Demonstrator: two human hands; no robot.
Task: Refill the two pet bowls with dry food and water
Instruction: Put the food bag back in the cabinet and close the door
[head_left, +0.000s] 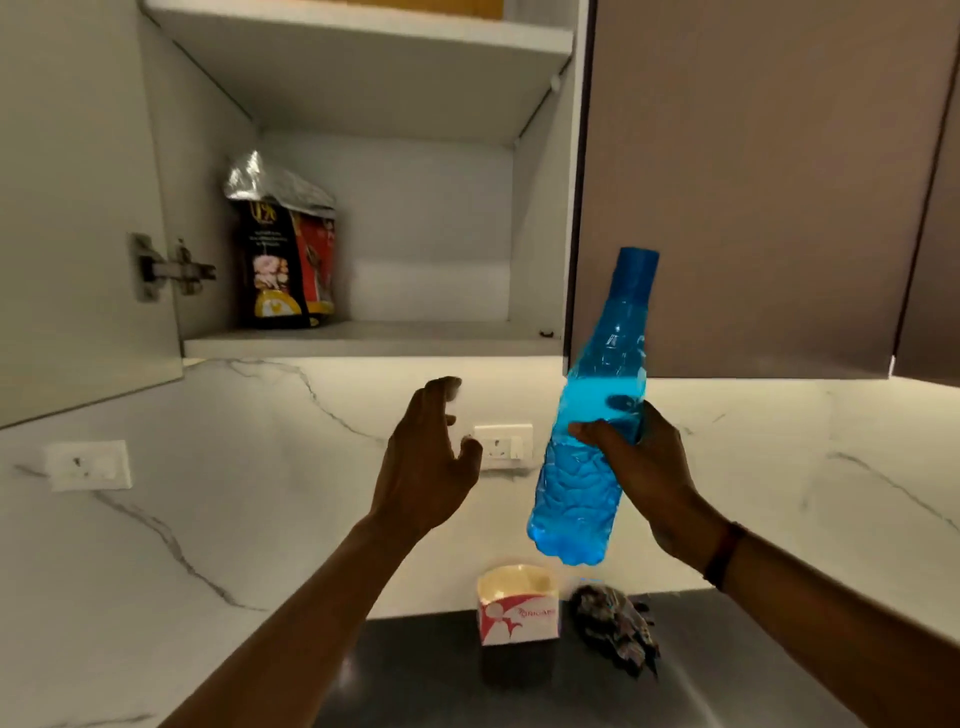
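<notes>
— Up at eleven o'clock, what sits inside the open wall cabinet (363, 218)?
— On its lower shelf (374, 335), against the left wall, a dark pet food bag (283, 260) stands upright; its silver top is crumpled and folded over; the cabinet door (78, 208) hangs open at nine o'clock.
— And the water?
— A blue plastic bottle (592, 415) sits in the right hand (641, 467) at three o'clock, tilted slightly with the capped neck uppermost; that grip is closed round the bottle's middle, thumb across the front, fingers behind; the bottle is clear of the desk.
— The other hand?
— The left hand (423, 462) is raised near centre, its grip spread wide with fingers curled, holding nothing; it hangs in front of the marble backsplash (260, 493), just left of a white wall socket (503, 447).
— Anything on the desk?
— At six o'clock, on the dark desk (415, 675), a small white-and-red carton (517, 608) stands open; a crumpled dark wrapper (615, 629) lies just beside it to the right.
</notes>
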